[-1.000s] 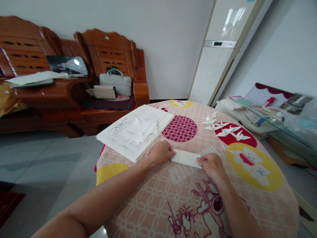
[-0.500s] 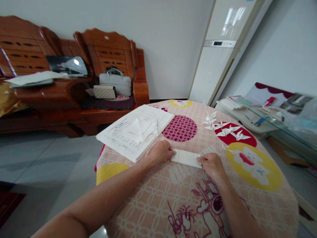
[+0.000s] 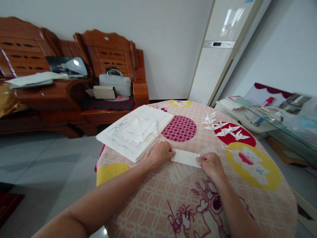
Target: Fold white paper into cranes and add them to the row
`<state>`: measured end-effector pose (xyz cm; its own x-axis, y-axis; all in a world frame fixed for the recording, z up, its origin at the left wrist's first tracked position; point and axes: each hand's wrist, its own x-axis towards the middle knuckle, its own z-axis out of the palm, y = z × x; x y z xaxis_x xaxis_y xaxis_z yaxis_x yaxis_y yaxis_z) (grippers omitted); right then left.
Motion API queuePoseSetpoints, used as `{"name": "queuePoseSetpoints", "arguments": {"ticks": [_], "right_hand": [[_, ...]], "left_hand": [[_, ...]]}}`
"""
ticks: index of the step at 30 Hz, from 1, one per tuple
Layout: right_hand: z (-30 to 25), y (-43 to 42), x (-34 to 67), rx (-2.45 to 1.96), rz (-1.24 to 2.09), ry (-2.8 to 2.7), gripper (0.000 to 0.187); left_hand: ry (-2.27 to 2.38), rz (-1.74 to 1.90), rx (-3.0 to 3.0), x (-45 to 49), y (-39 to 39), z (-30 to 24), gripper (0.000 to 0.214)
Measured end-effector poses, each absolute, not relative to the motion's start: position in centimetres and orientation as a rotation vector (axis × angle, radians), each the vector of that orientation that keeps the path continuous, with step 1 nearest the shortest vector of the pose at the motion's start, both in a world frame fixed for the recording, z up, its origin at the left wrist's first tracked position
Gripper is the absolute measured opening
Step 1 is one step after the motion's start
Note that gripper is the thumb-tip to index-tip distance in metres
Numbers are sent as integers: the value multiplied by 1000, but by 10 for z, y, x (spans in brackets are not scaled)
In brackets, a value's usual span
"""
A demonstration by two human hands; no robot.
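Note:
A white sheet of paper folded into a narrow rectangle (image 3: 186, 158) lies on the patterned tablecloth (image 3: 148, 198), between my two hands. My left hand (image 3: 162, 153) is closed at its left end, fingertips on the edge. At the right end, the thumb and fingers of my right hand (image 3: 211, 162) pinch the corner. Several white paper cranes (image 3: 226, 130) sit in a cluster beyond my right hand. To the left, a stack of printed sheets (image 3: 121, 135) carries a folded white paper piece (image 3: 140, 129) on top.
A glass-topped side table (image 3: 274, 127) with papers and odds and ends stands close on the right. Behind are a wooden armchair (image 3: 106, 46) holding bags and a tall air conditioner (image 3: 213, 62). The round table's edge curves down at the right.
Both hands keep hold of the folded paper in nearly the same place. My left hand's fingers have shifted very slightly; otherwise the view has only drifted a little.

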<state>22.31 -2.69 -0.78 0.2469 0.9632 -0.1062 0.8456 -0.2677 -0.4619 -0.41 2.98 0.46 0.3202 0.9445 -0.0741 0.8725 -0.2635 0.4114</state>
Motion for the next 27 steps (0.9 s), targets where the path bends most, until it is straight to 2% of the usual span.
{"name": "queuePoseSetpoints", "arguments": {"ticks": [5, 10, 15, 22, 27], "right_hand": [[-9, -26, 223, -2218, 478, -1708, 31], [-9, -26, 223, -2222, 488, -1697, 29], [-9, -26, 223, -2216, 467, -1693, 28], [-11, -25, 224, -2222, 485, -1665, 26], [-9, -26, 223, -2206, 525, -1647, 27]], "left_hand": [[1544, 403, 2259, -6, 28, 4, 11], [1027, 679, 2477, -7, 35, -6, 25], [665, 568, 2542, -8, 37, -10, 25], [510, 468, 2714, -18, 30, -8, 46], [500, 400, 2830, -18, 19, -2, 39]]}}
